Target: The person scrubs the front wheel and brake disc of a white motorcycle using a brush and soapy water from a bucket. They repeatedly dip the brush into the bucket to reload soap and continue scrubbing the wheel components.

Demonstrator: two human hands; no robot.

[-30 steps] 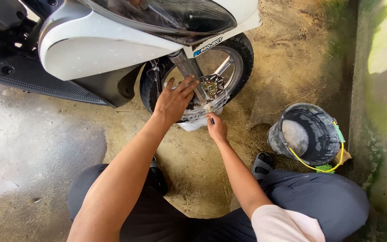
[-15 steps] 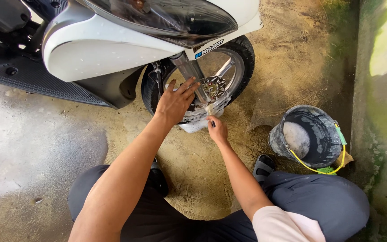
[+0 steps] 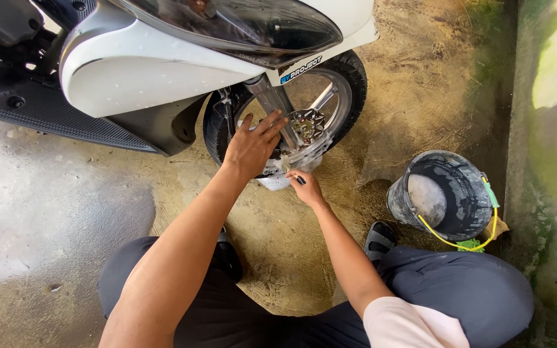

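A white scooter (image 3: 162,71) stands at the top of the view, its front wheel (image 3: 330,84) with a black tyre and silver disc turned toward me. My left hand (image 3: 253,145) rests flat on the soapy lower rim beside the silver fork leg (image 3: 272,103), fingers spread. My right hand (image 3: 305,187) is just below the wheel, closed around a small dark-handled brush (image 3: 298,179) near a patch of white foam (image 3: 275,182). Which part of the rim the brush touches is hidden by my hands.
A dark bucket (image 3: 446,196) of soapy water with a yellow handle stands on the ground at the right, next to a mossy concrete wall (image 3: 549,161). My knees in dark trousers and a black sandal (image 3: 378,238) fill the foreground. The concrete floor (image 3: 46,212) is wet.
Both hands stay at the wheel with only slight shifts; the view has drifted a little.
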